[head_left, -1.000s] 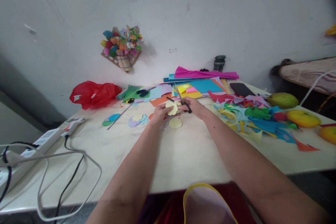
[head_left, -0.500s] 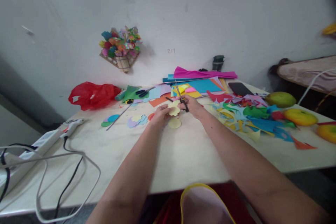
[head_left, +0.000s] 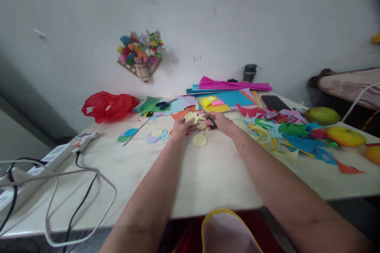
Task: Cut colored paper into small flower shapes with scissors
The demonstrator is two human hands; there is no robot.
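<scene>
Between the fingers of my left hand (head_left: 181,128) is a pale yellow paper flower (head_left: 191,117) with a scalloped edge. My right hand (head_left: 220,122) is closed around the dark handles of a pair of scissors (head_left: 204,111), whose blades point up and away to the left. The scissors are just right of the flower; whether they touch it I cannot tell. A pale yellow paper circle (head_left: 200,139) lies on the table below my hands. Left of my left hand rest lilac and light blue scalloped pieces (head_left: 157,136).
Paper scraps (head_left: 285,134) are heaped on the right, with mangoes (head_left: 346,136) and a phone (head_left: 275,102) close by. Coloured sheets (head_left: 230,101) lie at the back. A second pair of scissors (head_left: 165,104), a red plastic bag (head_left: 111,106) and a power strip (head_left: 53,160) are to the left.
My left hand has moved the paper flower slightly left and up, apart from my right hand. The scissors stay in my right hand. The whole view has shifted a little.
</scene>
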